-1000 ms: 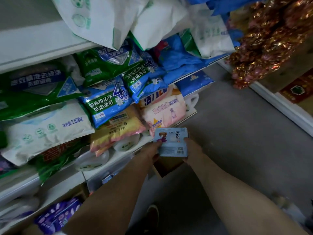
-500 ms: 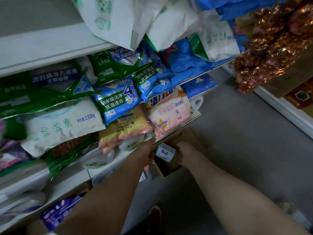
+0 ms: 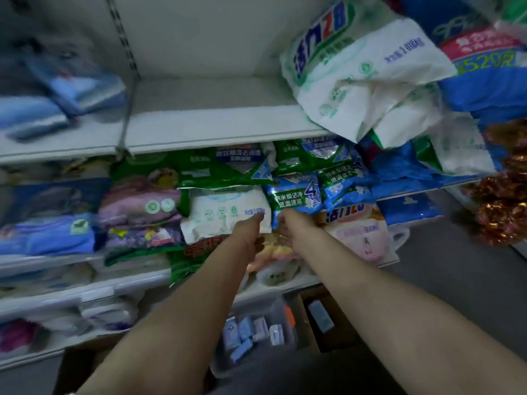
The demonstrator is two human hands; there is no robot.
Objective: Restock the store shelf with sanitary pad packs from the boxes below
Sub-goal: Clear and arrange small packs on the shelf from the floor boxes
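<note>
The head view looks down along two bare forearms stretched toward a store shelf (image 3: 205, 129) crowded with soft bags. The left hand (image 3: 251, 226) reaches the lower right corner of a white bag (image 3: 225, 215) stacked in the middle tier, its fingertips against the plastic; whether its fingers curl around anything cannot be told from the blur. The right hand (image 3: 288, 223) sits just beside it, at the bottom edge of a blue bag (image 3: 296, 195) printed with a large 4, and its fingers look bent inward, though what they grip, if anything, cannot be told either. Neither hand plainly carries a pack.

Below the hands, under the front edge of the lowest tier, a clear plastic bin (image 3: 256, 332) stands on the floor holding several small pale blue and lilac pad packs (image 3: 242, 329), lying loose and tilted against one another. Just right of the bin, an open cardboard box (image 3: 336, 334) holds one more small pale pack (image 3: 320, 315) lying flat inside.

The upper tier is bare white board near its middle, with a large white and green bag (image 3: 356, 72) slumped over its right end. Gold tinsel (image 3: 504, 206) hangs at the right edge of the view, over the grey floor (image 3: 456, 280).
</note>
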